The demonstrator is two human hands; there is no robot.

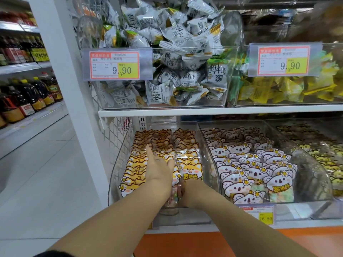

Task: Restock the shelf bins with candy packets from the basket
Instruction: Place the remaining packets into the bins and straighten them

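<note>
Both hands are found inside the clear bin [118,164] at the left end of the lower shelf, which is filled with fox-faced candy packets [189,169] standing in three rows that run front to back. The left hand [159,169] is laid flat on the middle row, fingers extended toward the back of the bin, palm down, pinching nothing. The right hand [189,193] is tucked low at the front wall beside the left wrist; its fingers are hidden among the packets, so whether a packet is held cannot be told. The basket is not in view. The open slot is judged to lie at the front of the middle row, directly under both hands, nearer the right.
</note>
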